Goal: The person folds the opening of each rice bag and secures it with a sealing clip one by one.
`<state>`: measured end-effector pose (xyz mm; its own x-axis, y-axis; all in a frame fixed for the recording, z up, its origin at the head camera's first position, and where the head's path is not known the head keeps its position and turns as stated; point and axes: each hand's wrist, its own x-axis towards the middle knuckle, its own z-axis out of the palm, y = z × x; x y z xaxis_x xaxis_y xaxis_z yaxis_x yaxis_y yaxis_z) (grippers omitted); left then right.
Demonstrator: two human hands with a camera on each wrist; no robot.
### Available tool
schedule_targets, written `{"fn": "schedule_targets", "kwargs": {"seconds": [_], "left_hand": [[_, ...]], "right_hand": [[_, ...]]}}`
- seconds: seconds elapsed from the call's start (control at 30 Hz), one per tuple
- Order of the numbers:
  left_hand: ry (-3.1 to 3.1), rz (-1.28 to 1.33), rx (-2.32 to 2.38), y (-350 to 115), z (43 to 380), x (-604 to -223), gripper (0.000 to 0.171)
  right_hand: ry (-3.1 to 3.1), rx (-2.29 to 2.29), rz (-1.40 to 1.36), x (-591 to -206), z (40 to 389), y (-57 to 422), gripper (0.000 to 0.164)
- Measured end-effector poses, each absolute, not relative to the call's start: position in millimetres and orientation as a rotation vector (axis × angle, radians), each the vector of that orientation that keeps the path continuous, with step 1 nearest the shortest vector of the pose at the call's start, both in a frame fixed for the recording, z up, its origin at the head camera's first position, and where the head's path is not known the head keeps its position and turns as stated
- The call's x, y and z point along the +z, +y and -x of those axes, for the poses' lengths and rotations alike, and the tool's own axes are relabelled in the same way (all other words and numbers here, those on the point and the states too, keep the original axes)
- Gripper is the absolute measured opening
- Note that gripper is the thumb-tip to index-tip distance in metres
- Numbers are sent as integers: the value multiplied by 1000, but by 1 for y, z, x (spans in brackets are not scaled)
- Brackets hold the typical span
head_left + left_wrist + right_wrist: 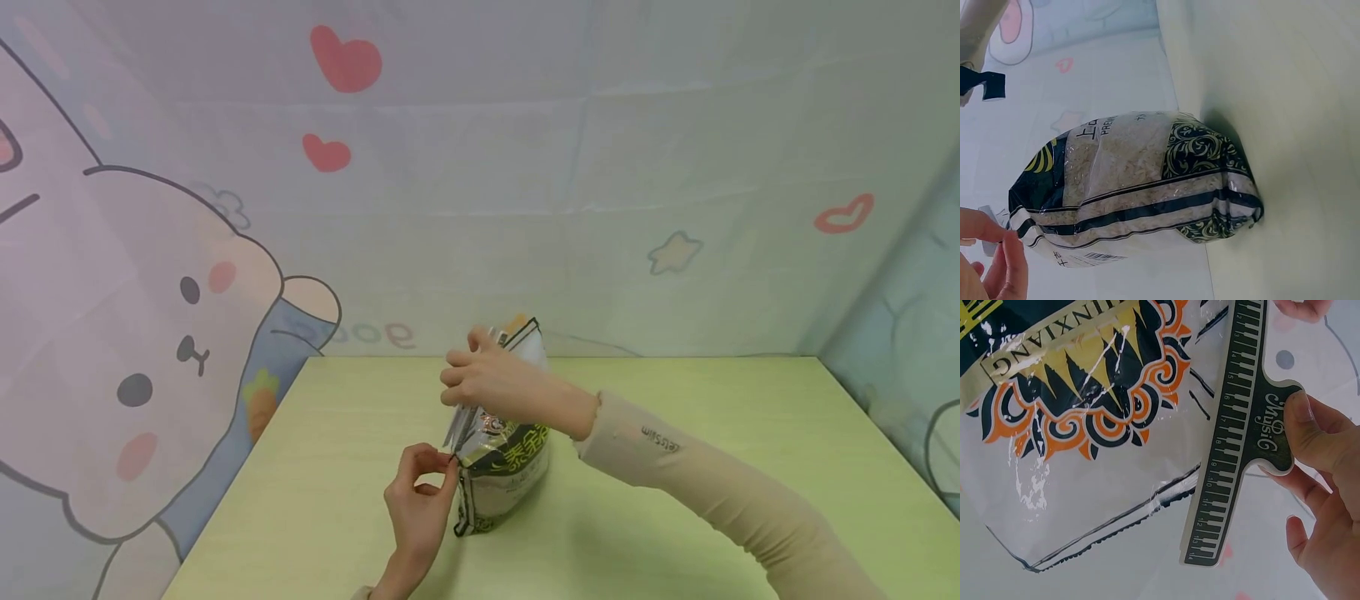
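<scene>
A clear plastic bag of rice point(512, 479) with dark and yellow-green print stands on the table. In the left wrist view the grains show through the bag's side point(1125, 159). My left hand point(422, 507) pinches the near top corner of the bag between thumb and index finger. Along the folded top lies a long bag clip point(1225, 434) with a piano-key ruler pattern and the word Music. The thumb and fingers of my right hand point(1329, 456) pinch the clip's handle. From the head view, my right hand point(498, 382) reaches over the bag and hides much of the clip.
The pale yellow-green table point(675, 500) extends around the bag. Behind it hangs a cloth backdrop point(480, 183) with hearts, a star and a cartoon rabbit. Another cloth point(915, 358) stands along the right side.
</scene>
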<state>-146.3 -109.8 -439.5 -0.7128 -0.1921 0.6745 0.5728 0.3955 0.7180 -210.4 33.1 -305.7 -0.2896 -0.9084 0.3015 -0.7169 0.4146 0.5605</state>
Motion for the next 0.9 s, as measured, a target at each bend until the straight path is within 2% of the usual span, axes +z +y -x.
{"fn": "schedule_targets", "kwargs": {"seconds": [0.17,0.4,0.5,0.63,0.9], "left_hand": [[-1944,315,-1507,-115,153,-454,32],[-1954,311,-1583,-119,156,-456,38],[-1961,356,-1552,-120,157,-456,37],[-1970,402,-1454,-121,157,-457,32],[-1995,294,-1384,-122,158,-456,20]], "right_hand": [[-2104,-463,-1383,-309,210,29,17],[-2108,-467,-1396,-312,209,26,23],[-2110,-481,-1396,-312,208,26,26],[-2117,-480,-1394,-312,207,24,21],[-2105,-492,-1418,-316,203,19,11]]}}
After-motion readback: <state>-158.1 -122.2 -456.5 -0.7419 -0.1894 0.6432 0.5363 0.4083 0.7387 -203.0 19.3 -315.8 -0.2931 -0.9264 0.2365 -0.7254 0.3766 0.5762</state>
